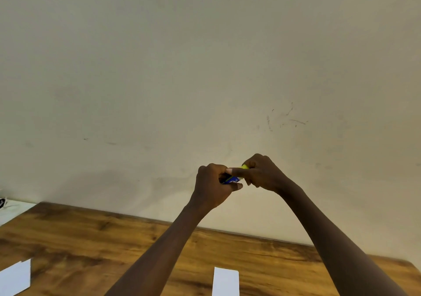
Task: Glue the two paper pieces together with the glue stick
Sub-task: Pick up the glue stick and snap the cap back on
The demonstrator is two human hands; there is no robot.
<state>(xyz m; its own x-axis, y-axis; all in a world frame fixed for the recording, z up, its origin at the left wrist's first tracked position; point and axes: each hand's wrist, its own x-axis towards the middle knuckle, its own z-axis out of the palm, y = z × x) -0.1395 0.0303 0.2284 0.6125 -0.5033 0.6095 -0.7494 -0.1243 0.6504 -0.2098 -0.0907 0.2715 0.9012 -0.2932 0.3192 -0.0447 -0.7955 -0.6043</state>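
I hold a glue stick [232,179] with a blue body and a yellow end up in front of the wall, above the table. My left hand [213,186] grips the blue body. My right hand [259,172] pinches the yellow end [245,166], with one finger laid along the stick. Most of the stick is hidden by my fingers. Two white paper pieces lie on the wooden table [114,245]: one paper piece [225,281] at the bottom centre between my forearms, and another paper piece [16,277] at the bottom left, both cut off by the frame edge.
A plain cream wall [205,67] fills most of the view behind the table's far edge. At the far left a white surface [11,209] with a small dark object [2,202] adjoins the table.
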